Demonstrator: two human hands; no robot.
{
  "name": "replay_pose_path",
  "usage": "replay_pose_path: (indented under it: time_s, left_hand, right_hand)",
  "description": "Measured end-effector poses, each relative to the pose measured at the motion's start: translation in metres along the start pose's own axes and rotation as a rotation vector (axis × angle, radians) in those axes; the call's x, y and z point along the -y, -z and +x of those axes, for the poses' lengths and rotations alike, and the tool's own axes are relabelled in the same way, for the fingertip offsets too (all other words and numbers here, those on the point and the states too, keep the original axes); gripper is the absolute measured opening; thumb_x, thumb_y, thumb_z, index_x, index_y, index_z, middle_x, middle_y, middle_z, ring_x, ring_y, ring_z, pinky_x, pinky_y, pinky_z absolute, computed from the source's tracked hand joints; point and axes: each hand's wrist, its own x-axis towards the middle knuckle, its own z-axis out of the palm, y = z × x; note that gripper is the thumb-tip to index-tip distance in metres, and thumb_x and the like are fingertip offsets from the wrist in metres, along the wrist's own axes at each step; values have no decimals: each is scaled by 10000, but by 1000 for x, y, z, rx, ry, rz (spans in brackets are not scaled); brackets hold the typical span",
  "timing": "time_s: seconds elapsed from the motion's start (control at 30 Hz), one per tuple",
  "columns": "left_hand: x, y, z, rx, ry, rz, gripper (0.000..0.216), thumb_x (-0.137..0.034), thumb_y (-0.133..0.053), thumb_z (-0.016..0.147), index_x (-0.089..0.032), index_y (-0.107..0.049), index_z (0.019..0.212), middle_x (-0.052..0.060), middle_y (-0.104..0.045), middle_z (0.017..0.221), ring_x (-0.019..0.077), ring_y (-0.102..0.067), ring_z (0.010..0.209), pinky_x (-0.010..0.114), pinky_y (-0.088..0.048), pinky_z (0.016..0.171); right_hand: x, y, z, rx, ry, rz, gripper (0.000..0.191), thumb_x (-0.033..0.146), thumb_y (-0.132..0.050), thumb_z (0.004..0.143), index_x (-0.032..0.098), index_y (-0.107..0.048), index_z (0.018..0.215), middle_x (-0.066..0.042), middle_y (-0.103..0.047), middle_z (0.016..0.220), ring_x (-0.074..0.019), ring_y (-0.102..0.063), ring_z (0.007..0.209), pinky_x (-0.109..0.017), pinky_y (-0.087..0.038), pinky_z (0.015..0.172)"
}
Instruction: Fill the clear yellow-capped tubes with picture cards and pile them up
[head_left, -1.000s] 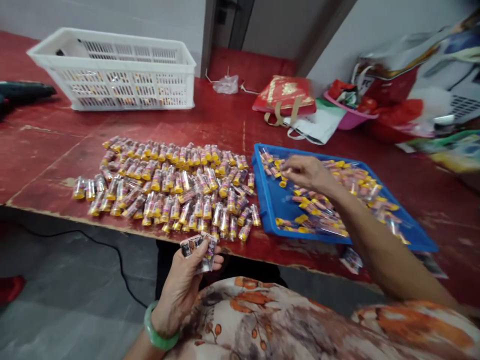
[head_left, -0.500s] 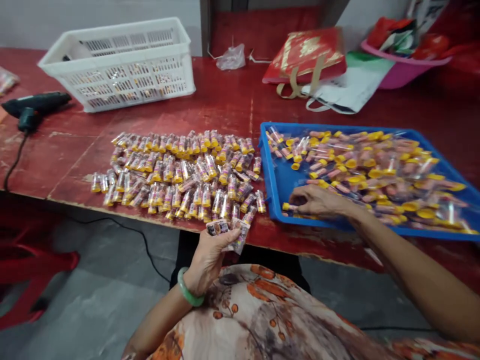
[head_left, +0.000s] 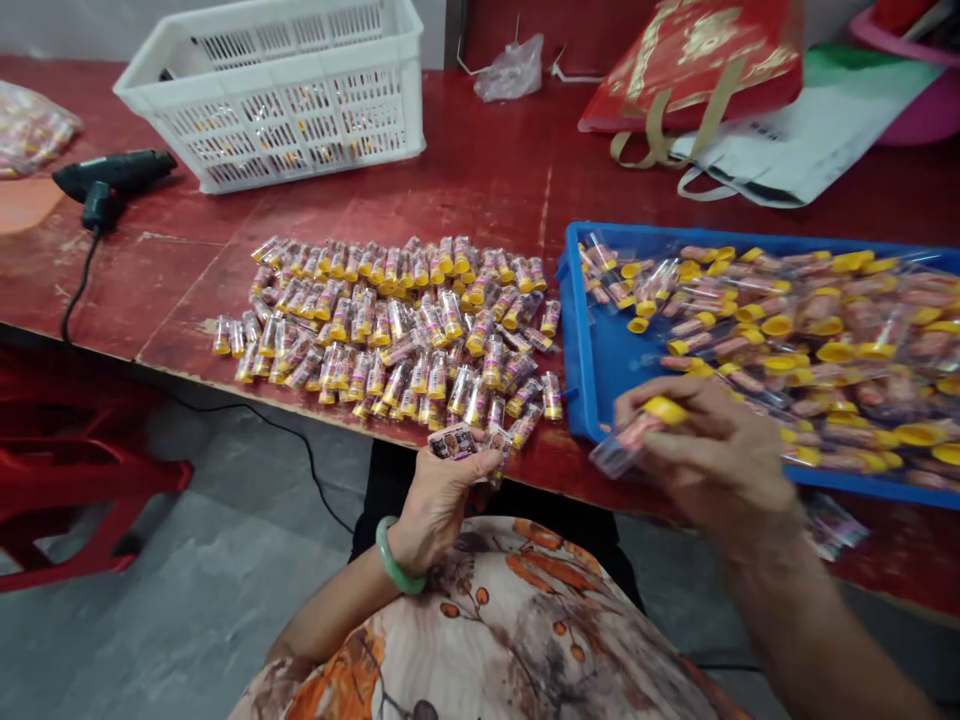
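My right hand (head_left: 716, 460) is closed around a clear tube with a yellow cap (head_left: 637, 432), held just off the near left corner of the blue tray (head_left: 581, 365). That tray holds many loose yellow-capped tubes. My left hand (head_left: 442, 490), with a green bangle at the wrist, pinches a small stack of printed labels (head_left: 455, 441) at the table's near edge. Several rows of labelled tubes (head_left: 397, 325) lie on the red table (head_left: 480, 190) left of the tray.
A white slotted crate (head_left: 277, 90) stands at the back left, a dark glue gun (head_left: 109, 180) with its cord beside it. Red and white bags (head_left: 697, 70) lie at the back right. A red stool (head_left: 67, 470) sits on the floor to the left.
My right hand has lifted a tube out of the tray and drawn it toward me. The view has tilted down and to the left; my left hand still holds the labels.
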Motion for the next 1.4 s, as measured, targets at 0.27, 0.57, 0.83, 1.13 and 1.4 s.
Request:
replay_pose_path:
  time_s: [0.27, 0.57, 0.83, 1.13, 1.4]
  left_hand:
    - [0, 8, -2, 55, 12, -108, 262, -268, -848, 616, -123, -680, 756, 43, -691, 780, 134, -625, 643, 253, -494, 619]
    - [-6, 24, -6, 22, 85, -60, 300, -275, -859, 607, -111, -709, 809, 35, -699, 725, 117, -625, 588, 226, -494, 569]
    - [-16, 30, -10, -75, -16, -227, 307, -243, -872, 589, -138, -717, 832, 19, -712, 796, 125, -649, 674, 233, -529, 607]
    - [-16, 20, -20, -122, 60, -353, 271, -202, -852, 620, -133, -711, 841, 26, -712, 763, 135, -643, 601, 250, -550, 572]
    - [-17, 21, -28, -133, 71, -450, 199, -160, -795, 701, -127, -700, 872, 27, -722, 785, 137, -659, 593, 250, -566, 567]
  right_hand:
    - [-48, -80, -30, 236, -335, -5, 319, 395, -733, 682, 191, -688, 923, 22, -592, 516, -137, -526, 463, -264, -427, 476]
    - [-40, -92, -11, 354, -242, -162, 189, 369, -701, 696, 181, -683, 713, 24, -577, 474, -118, -500, 455, -257, -406, 511]
    - [-36, -65, -37, 257, 106, -74, 129, 298, -664, 824, 226, -574, 883, -28, -616, 852, -123, -548, 566, -251, -447, 443]
    - [-40, -79, -63, 150, 696, -428, 326, 128, -655, 798, 279, -521, 1054, -76, -618, 991, -236, -644, 873, -417, -582, 698]
    - [-50, -74, -72, 164, 1053, -658, 570, 40, -711, 729, 299, -506, 1193, -59, -661, 1032, -206, -692, 846, -350, -632, 656]
